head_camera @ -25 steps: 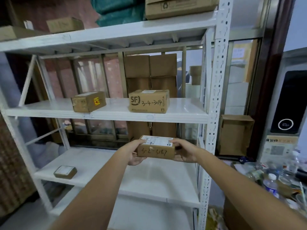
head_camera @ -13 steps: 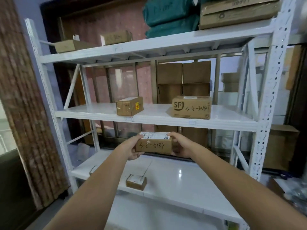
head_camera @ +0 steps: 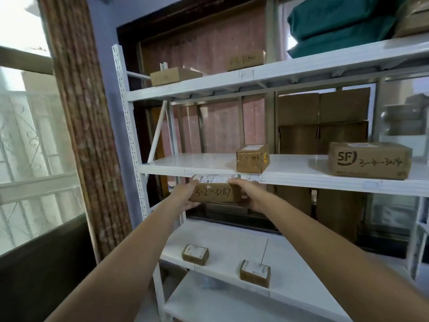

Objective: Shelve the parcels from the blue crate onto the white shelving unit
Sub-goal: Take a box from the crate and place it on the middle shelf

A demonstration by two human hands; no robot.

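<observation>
Brown cardboard, marked 5-2-5187 in pen: the parcel (head_camera: 214,191) is up in the air, just under the front lip of the middle shelf (head_camera: 209,162) of the white shelving unit (head_camera: 126,126). The left hand (head_camera: 185,194) is clamped on its left end, the right hand (head_camera: 247,194) on its right end, fingers wrapped around the sides. This looks like the carry-and-place step, with the parcel not yet down on any board.

The next move calls for a choice. Going onto the middle shelf means lifting clear of that lip first, then sliding in. There's open room on the left stretch, between the corner post and the small box (head_camera: 252,158). The SF box (head_camera: 369,160) sits well off to the right.

The lower shelf (head_camera: 232,238) has wide bare space too, with two small packets (head_camera: 195,254) near its front edge. The blue crate isn't in view.
</observation>
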